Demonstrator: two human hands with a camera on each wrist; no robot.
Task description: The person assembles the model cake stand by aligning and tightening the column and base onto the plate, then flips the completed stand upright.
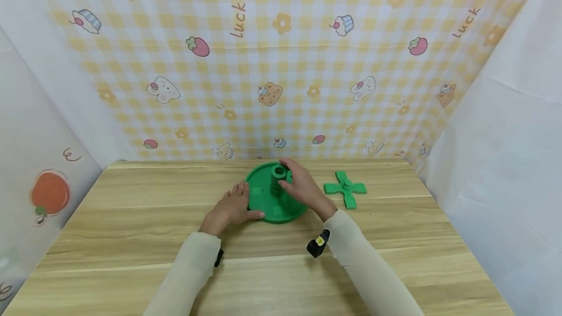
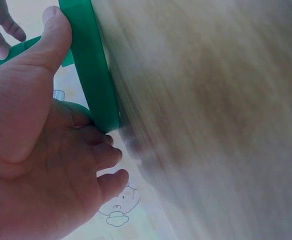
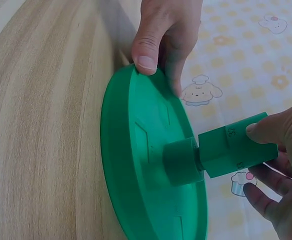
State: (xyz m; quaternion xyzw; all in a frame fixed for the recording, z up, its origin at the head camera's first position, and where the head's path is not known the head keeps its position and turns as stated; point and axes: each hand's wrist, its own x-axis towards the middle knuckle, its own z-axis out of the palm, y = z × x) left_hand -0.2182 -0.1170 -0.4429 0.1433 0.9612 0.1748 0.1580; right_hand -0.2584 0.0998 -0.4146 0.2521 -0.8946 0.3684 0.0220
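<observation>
A green round tray [image 1: 261, 172] with a raised rim lies near the back of the table. My left hand [image 1: 232, 207] holds its left edge, with the thumb over the front rim and the fingers along the side. At the tray's middle rises a short round socket [image 3: 180, 161]. My right hand [image 1: 304, 187] grips a green faceted post [image 3: 236, 145], marked 32 and 33, between thumb and fingers. The post stands upright over the socket, with a narrow neck visible where they meet. Its top [image 1: 278, 171] has a round hole.
Right of the tray, a green cross-shaped piece [image 1: 347, 187] with a raised round centre lies flat on the wooden table [image 1: 145, 204]. A checked cloth [image 1: 281, 62] hangs behind the table, and white cloth [image 1: 496, 150] hangs at the sides.
</observation>
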